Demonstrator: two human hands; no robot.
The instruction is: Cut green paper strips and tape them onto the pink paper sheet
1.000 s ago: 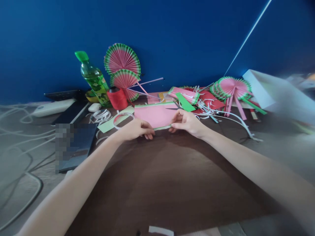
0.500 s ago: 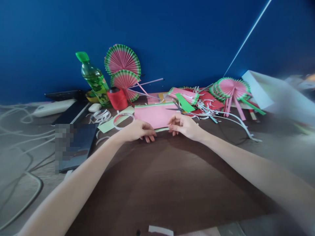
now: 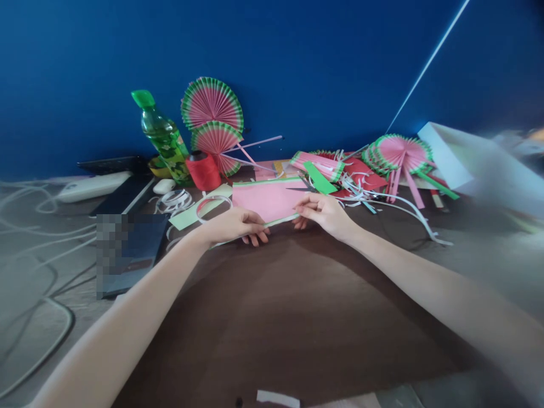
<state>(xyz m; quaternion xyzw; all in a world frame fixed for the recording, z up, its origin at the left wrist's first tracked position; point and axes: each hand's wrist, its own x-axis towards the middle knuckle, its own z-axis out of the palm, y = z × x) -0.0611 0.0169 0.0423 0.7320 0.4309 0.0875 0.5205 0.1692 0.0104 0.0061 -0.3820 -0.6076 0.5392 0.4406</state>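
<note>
A narrow green-and-white paper strip (image 3: pixel 281 220) stretches between my hands, tilted up to the right. My left hand (image 3: pixel 238 224) pinches it between thumb and fingers, and a bit of its pale edge shows below that wrist. At the other end my right hand (image 3: pixel 326 215) has thumb and fingertips closed on it. Just behind lies a pink sheet (image 3: pixel 266 197) with a green border along its far edge; whether the strip belongs to it I cannot tell. A dark pointed blade (image 3: pixel 298 188), perhaps of scissors, rests over the sheet's right part, near a green paper piece (image 3: pixel 319 178).
Left of the sheet are a tape roll (image 3: pixel 213 209), red thread spool (image 3: pixel 203 171) and green bottle (image 3: pixel 164 136). Pleated paper fans (image 3: pixel 212 105) lean on the blue wall; more fans (image 3: pixel 398 153) and white paper scraps (image 3: pixel 382 195) lie right. Cables (image 3: pixel 63 314) run along the left.
The strip's right end has risen with my right hand, which shifted slightly right, so more of the strip shows. My left hand stays almost in place.
</note>
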